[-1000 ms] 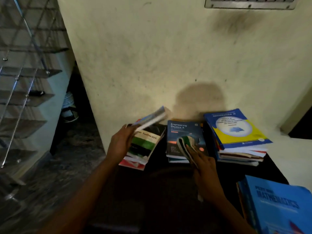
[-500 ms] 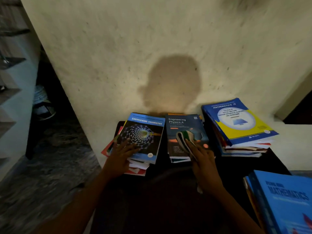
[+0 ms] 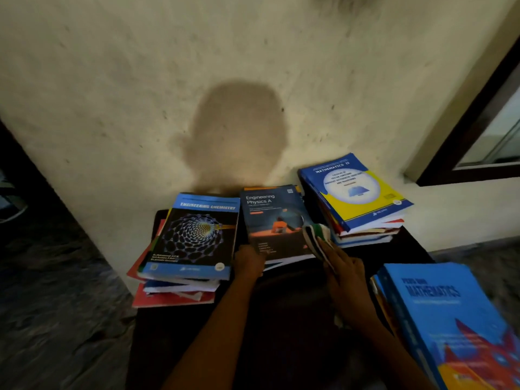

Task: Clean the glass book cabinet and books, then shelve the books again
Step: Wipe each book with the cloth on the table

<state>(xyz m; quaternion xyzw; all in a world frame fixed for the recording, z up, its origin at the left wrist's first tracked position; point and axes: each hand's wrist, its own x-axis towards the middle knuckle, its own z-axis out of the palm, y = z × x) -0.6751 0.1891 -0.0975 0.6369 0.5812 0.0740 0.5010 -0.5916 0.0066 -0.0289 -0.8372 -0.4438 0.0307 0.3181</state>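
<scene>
Physics book (image 3: pixel 270 220) lies flat, cover up, on top of the middle stack, at the back of the dark worktop (image 3: pixel 281 347), against the wall (image 3: pixel 140 80).

Your left grip (image 3: pixel 249 263) is at the book's near-left corner with its fingers over the near edge. I can't tell whether it's pinching the book or only resting on it.

Your right grip (image 3: pixel 346 277) is closed on a folded green-and-white cloth (image 3: pixel 315 237). The cloth sits on the book's near-right corner, touching the cover.

- Left stack: just beside the physics book, chemistry book (image 3: pixel 197 235) on top. The books under it are fanned out and untidy, red covers showing at the bottom, and the stack overhangs the worktop's left edge.
- Right stack: Mathematics II (image 3: pixel 354 190) on top, blue and yellow cover, skewed clockwise. It stands taller than the middle stack and the cloth is close to its near-left corner.
- Near right: another stack, topped by a big blue maths book (image 3: pixel 439 319) that's partly cut off by the frame edge.

There's a head-shaped shadow (image 3: pixel 239 130) on the wall, directly above the middle stack. A dark frame with glass (image 3: pixel 478 173) is at far right. Dark mottled floor (image 3: pixel 56 305) is to the left of the worktop.
</scene>
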